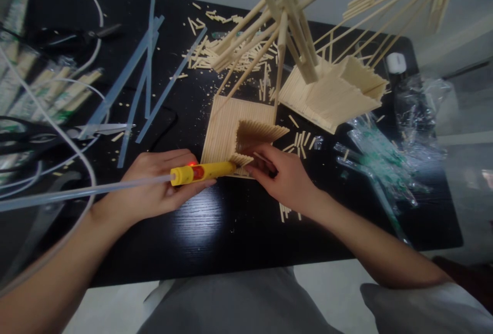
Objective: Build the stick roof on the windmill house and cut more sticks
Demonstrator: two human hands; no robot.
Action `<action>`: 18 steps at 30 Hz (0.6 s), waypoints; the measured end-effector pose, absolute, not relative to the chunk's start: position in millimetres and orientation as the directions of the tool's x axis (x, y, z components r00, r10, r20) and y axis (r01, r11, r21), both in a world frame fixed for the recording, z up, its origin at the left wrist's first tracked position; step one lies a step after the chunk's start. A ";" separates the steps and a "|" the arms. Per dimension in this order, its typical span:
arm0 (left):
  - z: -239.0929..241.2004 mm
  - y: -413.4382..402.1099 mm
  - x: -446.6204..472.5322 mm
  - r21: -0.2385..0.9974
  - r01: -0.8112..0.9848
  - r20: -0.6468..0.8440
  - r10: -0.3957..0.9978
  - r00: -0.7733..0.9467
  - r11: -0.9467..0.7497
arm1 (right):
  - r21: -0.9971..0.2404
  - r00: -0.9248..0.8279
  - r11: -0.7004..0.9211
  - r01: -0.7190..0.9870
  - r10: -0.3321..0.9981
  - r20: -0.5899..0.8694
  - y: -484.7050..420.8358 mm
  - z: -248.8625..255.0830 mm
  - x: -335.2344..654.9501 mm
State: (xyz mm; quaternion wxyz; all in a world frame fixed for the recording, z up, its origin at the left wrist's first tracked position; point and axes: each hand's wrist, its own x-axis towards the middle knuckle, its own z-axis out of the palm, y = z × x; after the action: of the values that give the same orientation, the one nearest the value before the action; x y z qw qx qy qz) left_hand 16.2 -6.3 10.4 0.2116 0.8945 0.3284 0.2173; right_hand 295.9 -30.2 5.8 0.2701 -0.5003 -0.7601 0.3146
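Currently our left hand (152,167) grips a hot-glue pen (217,170), our right hand (288,177) a stick (265,159); three-o'clock wrappers (379,159) bear illegible print.

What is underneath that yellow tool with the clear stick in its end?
The left hand grips the yellow tool and lies partly beneath it; some of the stick base shows beyond. Whatever is directly under the barrel is covered, so I cannot tell.

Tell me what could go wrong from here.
The left hand aims the glue gun close to the right hand; if hot, the glue could burn it. The white cord loops by the left forearm and might snag. The tall sticks beyond the hands could get knocked.
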 end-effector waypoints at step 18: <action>9.6 -4.7 14.8 0.567 0.479 0.236 0.689 0.685 -0.670 | -0.747 -0.414 0.366 0.554 0.900 0.134 -29.9 3.1 296.1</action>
State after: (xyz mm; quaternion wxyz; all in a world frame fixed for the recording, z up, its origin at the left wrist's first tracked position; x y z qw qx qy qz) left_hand 14.8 -4.7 9.6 0.2373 0.8866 0.3295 0.2215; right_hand 296.1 -29.9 3.1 0.2744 -0.4664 -0.7796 0.3152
